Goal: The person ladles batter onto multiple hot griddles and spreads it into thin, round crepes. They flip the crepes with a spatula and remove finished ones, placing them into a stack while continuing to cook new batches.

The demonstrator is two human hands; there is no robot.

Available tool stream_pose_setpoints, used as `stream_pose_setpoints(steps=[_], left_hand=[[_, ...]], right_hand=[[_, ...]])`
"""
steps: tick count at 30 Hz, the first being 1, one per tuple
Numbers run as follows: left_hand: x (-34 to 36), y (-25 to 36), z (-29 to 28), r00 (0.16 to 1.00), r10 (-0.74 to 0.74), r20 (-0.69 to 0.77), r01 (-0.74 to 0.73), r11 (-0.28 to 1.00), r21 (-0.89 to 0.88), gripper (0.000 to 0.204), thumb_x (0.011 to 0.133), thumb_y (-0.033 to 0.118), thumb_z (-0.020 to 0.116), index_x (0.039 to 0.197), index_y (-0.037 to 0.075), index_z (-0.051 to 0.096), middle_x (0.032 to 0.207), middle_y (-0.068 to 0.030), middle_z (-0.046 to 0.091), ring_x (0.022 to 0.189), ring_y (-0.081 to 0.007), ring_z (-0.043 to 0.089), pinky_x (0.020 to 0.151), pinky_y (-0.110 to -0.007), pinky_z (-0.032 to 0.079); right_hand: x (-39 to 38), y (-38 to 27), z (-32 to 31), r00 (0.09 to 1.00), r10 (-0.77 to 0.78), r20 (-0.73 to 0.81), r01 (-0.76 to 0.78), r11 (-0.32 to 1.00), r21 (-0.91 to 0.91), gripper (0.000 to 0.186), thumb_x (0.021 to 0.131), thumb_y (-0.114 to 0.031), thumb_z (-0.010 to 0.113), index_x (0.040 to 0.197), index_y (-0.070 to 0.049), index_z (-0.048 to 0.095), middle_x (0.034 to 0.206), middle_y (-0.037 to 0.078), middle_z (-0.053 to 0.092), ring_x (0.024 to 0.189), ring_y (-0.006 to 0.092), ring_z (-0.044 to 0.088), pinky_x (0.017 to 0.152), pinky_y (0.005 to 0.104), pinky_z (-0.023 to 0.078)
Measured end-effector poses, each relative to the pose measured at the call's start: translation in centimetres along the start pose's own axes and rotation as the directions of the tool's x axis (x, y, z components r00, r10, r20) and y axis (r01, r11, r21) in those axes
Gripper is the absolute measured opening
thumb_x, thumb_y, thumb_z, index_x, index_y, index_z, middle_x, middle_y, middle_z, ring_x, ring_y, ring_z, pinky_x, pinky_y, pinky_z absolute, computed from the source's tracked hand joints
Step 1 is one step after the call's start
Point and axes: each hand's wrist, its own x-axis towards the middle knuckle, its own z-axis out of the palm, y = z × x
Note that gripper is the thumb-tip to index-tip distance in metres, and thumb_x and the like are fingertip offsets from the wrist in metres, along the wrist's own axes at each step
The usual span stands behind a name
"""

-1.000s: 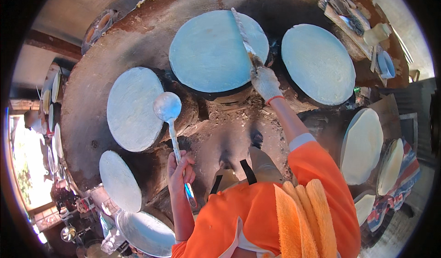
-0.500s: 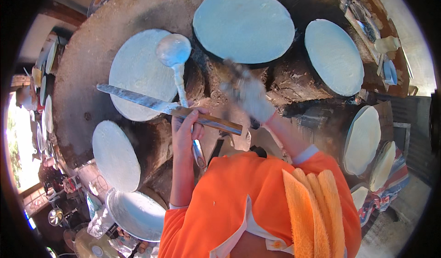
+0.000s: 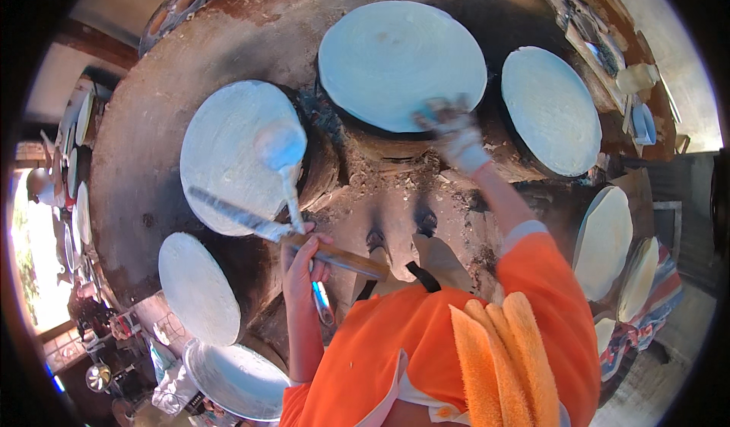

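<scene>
My left hand (image 3: 307,263) is closed round two tools held crosswise. One is a ladle (image 3: 281,147) coated in pale batter, its bowl above the left round of batter (image 3: 228,142). The other is a long flat spatula (image 3: 236,212) with a wooden handle, its blade over the same round's near edge. My right hand (image 3: 461,139), in a soiled pale glove, reaches the near right edge of the large central flatbread (image 3: 395,62). Its fingers look stretched out and apart, though motion blurs them. Whether they touch the flatbread I cannot tell.
More pale rounds lie on griddles at the right (image 3: 551,111) and lower left (image 3: 198,286). A wide basin (image 3: 243,377) with white residue stands at the lower left. Flatbreads (image 3: 603,233) lean on the right. A blue cup (image 3: 644,124) sits on the ledge.
My right hand has moved right, to the central flatbread's edge. My left hand has shifted slightly down with the ladle and spatula. The whole view has tilted, showing my feet.
</scene>
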Motion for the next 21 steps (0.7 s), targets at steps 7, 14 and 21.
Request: stream_pose_setpoints(steps=[7, 14, 21], left_hand=[[3.8, -3.3, 5.9, 0.994, -0.006, 0.109, -0.002, 0.997, 0.074, 0.017, 0.086, 0.006, 0.051, 0.097, 0.003, 0.04, 0.077, -0.0118, 0.059, 0.038, -0.007, 0.038, 0.035, -0.021, 0.03], [5.0, -2.7, 9.6, 0.994, 0.107, 0.017, -0.109, 0.987, 0.122, 0.019, 0.086, 0.013, 0.056, 0.094, 0.007, 0.04, 0.061, -0.0013, 0.049, 0.038, -0.0056, 0.037, 0.034, -0.021, 0.029], [1.3, 0.5, 3.2, 0.986, 0.146, -0.081, -0.134, 0.981, 0.137, 0.017, 0.087, 0.01, 0.052, 0.099, 0.005, 0.04, 0.08, -0.0108, 0.06, 0.036, -0.0056, 0.033, 0.034, -0.021, 0.028]], right_hand=[[-4.6, 9.2, -0.9, 1.0, -0.007, 0.005, -0.009, -0.624, 0.782, 0.065, 0.08, -0.04, 0.056, 0.131, -0.007, 0.033, 0.125, 0.013, 0.041, 0.113, 0.0256, 0.041, 0.092, 0.0347, 0.033], [-6.6, 7.0, -12.6, 0.979, -0.196, 0.062, -0.2, -0.978, 0.063, 0.023, 0.088, -0.023, 0.05, 0.1, -0.005, 0.056, 0.073, 0.002, 0.053, 0.061, 0.0101, 0.05, 0.054, 0.0263, 0.042], [-5.2, -0.3, -10.1, 0.945, -0.321, 0.054, -0.322, -0.947, 0.006, 0.019, 0.089, -0.014, 0.045, 0.1, -0.003, 0.054, 0.076, 0.006, 0.054, 0.067, 0.0112, 0.051, 0.059, 0.0237, 0.044]])
